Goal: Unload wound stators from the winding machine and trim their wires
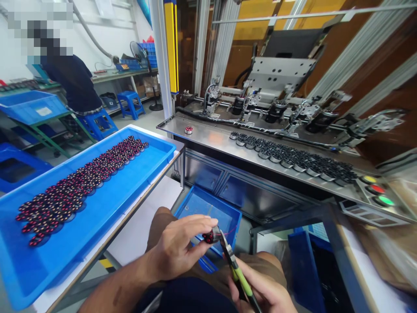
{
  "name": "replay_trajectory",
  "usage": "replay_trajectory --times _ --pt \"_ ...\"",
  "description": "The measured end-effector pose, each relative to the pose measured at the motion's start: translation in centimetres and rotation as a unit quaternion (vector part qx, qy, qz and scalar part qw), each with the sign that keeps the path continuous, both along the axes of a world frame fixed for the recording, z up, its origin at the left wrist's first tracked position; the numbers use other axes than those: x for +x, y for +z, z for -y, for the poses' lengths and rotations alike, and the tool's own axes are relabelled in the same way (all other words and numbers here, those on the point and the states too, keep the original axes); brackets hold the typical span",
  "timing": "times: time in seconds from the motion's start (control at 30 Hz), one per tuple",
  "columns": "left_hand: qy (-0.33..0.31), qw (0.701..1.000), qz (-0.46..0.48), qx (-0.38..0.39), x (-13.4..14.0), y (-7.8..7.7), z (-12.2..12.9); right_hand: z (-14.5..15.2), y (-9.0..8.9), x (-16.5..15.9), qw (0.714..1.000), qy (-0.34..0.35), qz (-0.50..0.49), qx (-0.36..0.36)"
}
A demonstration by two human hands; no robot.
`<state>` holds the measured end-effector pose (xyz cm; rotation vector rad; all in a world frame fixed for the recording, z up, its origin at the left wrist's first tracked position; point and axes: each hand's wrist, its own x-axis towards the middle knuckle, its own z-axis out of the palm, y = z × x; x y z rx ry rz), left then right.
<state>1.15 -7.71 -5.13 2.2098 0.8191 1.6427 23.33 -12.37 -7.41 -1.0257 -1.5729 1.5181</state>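
My left hand (pixel 177 248) pinches a small wound coil part (pixel 209 237) with red wire, low in the middle of the view over my lap. My right hand (pixel 265 291) grips green-handled cutters (pixel 236 267), whose metal jaws touch the part's right side. A thin red wire strand trails from the part. Just beyond my hands sits a small blue bin (pixel 208 208) on the floor.
A big blue tray (pixel 97 204) at left holds several rows of red wound parts (pixel 81 182). The steel machine bench (pixel 215 137) ahead carries a long row of dark stators (pixel 293 158), one lone part (pixel 188 129) and coloured buttons (pixel 376 190). A person (pixel 73 82) stands far left.
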Motion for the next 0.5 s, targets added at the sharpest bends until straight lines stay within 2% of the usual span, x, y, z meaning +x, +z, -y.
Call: replay_trajectory --times 0.07,0.17,0.23,0.4,0.5 --pt "0.004 1.0 -0.009 0.006 0.0 -0.1 0.0 -0.3 0.4 -0.2 0.998 -0.041 0.021 0.033" --pt "0.011 0.999 -0.03 0.027 -0.1 -0.4 0.0 -0.7 1.2 -0.2 0.991 -0.123 0.047 0.002" --pt "0.021 0.998 -0.051 0.042 -0.2 -0.5 0.0 -0.8 1.6 -0.1 0.987 -0.154 0.051 -0.017" --pt "0.068 0.993 -0.073 0.068 -0.4 -0.6 0.3 -0.5 0.8 0.3 0.984 -0.168 0.035 -0.054" --pt "0.066 0.994 -0.07 0.059 -0.6 -0.9 0.4 -0.2 0.1 0.4 0.981 -0.175 0.007 -0.085"
